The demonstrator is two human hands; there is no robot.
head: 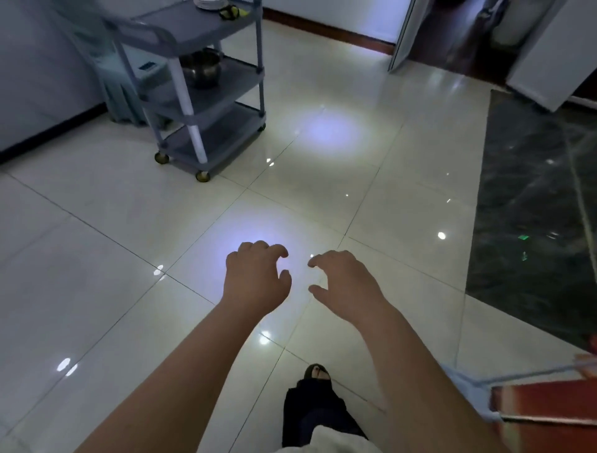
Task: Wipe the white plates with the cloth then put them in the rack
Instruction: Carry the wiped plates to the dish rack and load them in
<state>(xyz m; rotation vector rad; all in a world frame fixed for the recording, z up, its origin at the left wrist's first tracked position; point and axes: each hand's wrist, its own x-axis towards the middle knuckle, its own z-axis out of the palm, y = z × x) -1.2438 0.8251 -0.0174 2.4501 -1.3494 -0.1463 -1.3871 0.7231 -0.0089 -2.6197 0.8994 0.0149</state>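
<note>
Head view: the left hand [255, 278] and the right hand [345, 281] are held out side by side above the tiled floor [129, 226], fingers loosely curled, nothing grasped. The white plates [210, 4] are seen stacked on the top shelf of the cart [200, 26], well apart from both hands, ahead and leftward.

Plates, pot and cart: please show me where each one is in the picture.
white plates [209, 4]: head view, rim of the stack.
metal pot [203, 72]: head view, front wall.
cart [193, 30]: head view, bare top shelf.
</note>
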